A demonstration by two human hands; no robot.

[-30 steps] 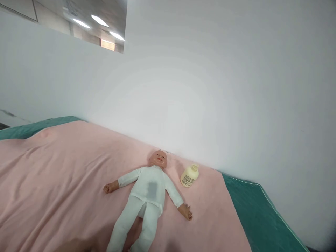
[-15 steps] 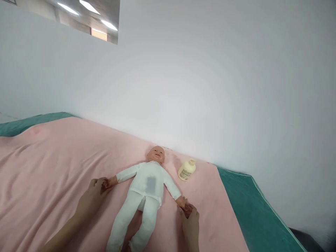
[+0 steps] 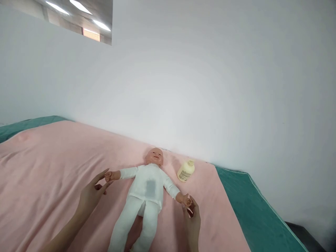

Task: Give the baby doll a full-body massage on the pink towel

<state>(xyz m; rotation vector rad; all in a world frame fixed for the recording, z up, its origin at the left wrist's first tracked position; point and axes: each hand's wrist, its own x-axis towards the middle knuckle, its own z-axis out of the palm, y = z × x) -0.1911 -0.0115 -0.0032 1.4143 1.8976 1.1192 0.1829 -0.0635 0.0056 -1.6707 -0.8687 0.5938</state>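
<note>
A doll (image 3: 141, 182) lies face up in front of you on a pink cloth (image 3: 63, 157), its head close to the cloth's far edge, where that edge meets the white wall (image 3: 183, 87). Its arms stretch out to both sides and its legs run toward your near side, parted, with the lower ends cut off from view. It wears a white long-sleeved top and white trousers, and a grey patch (image 3: 150, 189) shows on the front of the top.

Your left hand (image 3: 91, 192) is at the doll's hand on your left, thumb and fingers parted, with the doll's small hand between their tips. Your right hand (image 3: 193, 215) is at the doll's other hand, nearer the cloth's right edge; its fingers are curved and the thumb stands apart from them. You have neither hand pressed together, and you cannot tell from this view how firmly either one touches the doll.

A pale yellow bottle (image 3: 186, 171) with dark print sits on the cloth beyond your right hand, near the far right corner and well apart from your fingers. The cloth has long creases toward its left side. Green padding (image 3: 236, 192) shows past its right edge and again at its far left corner. At upper left, bright ceiling lights (image 3: 80, 6) show above the wall.
</note>
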